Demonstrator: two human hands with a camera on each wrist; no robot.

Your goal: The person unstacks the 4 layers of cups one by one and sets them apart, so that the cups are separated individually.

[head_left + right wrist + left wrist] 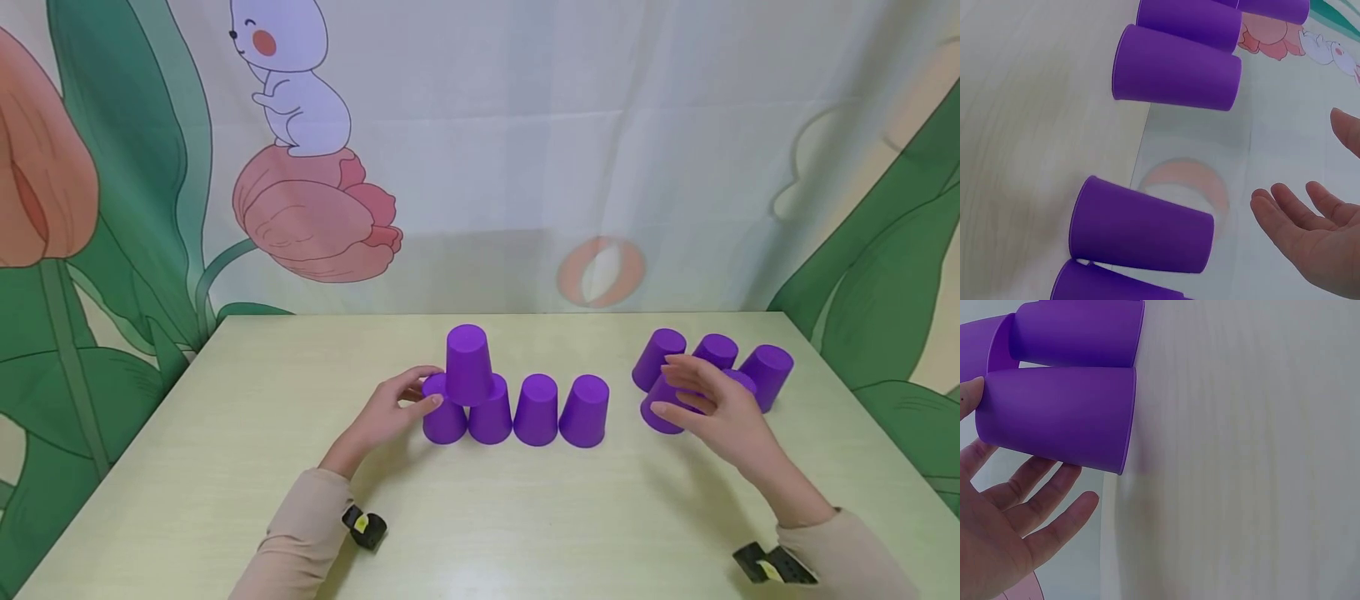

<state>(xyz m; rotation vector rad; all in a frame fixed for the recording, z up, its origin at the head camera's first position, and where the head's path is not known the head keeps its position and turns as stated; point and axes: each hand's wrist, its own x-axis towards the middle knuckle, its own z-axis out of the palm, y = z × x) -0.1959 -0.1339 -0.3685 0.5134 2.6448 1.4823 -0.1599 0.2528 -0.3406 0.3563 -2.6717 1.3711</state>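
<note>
Our left grip [393,408] has thumb and fingers set round the leftmost cup [445,425], while our right grip [722,417] holds nothing, its fingers loosely extended by a cluster of cups [768,377]. Behind everything hangs a printed cloth [675,150], and before it the tabletop [487,525] carries every purple cup we see. On its right side we make out five cups in the cluster, though our right grip covers part of it, so we may be missing one. Nearer the middle, a row of four cups [536,412] stands side by side, and one upper cup [468,367] rests across its first two. We judge the bottom tier laid and a second just begun: the row's two right-hand cups bear nothing, and the clustered cups are not yet stacked. The cups stand upside down, mouths to the tabletop, so we cannot tell whether anything lies beneath them. Smallest of all, a black device [365,527] sits at our left wrist.
</note>
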